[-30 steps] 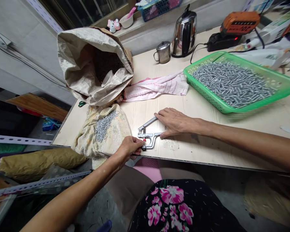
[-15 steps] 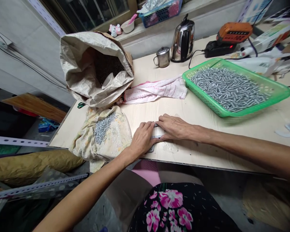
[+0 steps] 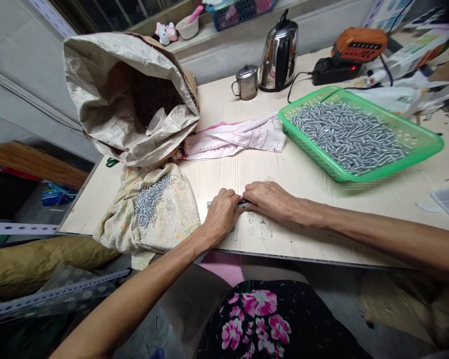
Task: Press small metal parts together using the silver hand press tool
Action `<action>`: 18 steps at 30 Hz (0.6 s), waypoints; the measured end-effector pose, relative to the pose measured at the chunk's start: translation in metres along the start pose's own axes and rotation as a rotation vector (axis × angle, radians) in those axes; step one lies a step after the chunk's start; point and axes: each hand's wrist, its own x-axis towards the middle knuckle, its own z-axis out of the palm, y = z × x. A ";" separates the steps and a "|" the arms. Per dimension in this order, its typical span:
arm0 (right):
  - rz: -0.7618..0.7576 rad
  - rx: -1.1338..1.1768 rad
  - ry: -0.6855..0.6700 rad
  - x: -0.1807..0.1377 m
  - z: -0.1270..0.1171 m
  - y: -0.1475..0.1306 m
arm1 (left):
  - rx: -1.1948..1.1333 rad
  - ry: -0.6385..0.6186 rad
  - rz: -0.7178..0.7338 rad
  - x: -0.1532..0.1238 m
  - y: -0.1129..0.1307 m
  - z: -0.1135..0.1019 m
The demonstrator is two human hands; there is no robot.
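Note:
My left hand (image 3: pixel 222 213) and my right hand (image 3: pixel 271 202) meet over the pale table, both with fingers curled closed. Between their fingertips shows a narrow grey metal bar (image 3: pixel 243 203). A small metal end sticks out left of my left hand, perhaps part of the same bar; most of it is covered by the fingers. Left of my hands, a pile of small silver metal pins (image 3: pixel 151 199) lies on a crumpled flowered cloth (image 3: pixel 183 204). A clear, flat scrap (image 3: pixel 260 227) rests on the table just below my right hand.
A green plastic basket (image 3: pixel 310 154) full of similar pins stands at the right. Behind the cloth, a big open sack (image 3: pixel 93 94) holds a white scoop (image 3: pixel 157 121). A pink-white towel (image 3: pixel 235 139), lidded metal mug (image 3: pixel 247 82), kettle (image 3: pixel 279 52) and orange battery on a charger (image 3: pixel 359 45) are farther back.
My hands have closed tighter together, and the gap that showed two metal edges between them has narrowed to one bar. The whole view has shifted slightly.

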 end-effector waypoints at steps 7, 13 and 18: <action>-0.069 -0.003 0.151 -0.007 0.002 0.009 | -0.054 0.308 -0.142 -0.031 -0.022 -0.006; -0.121 0.028 0.204 -0.019 0.013 -0.006 | 0.004 0.175 -0.468 -0.061 -0.030 -0.011; -0.045 -0.012 0.202 -0.013 0.021 -0.019 | -0.125 0.006 -0.605 -0.045 -0.029 -0.019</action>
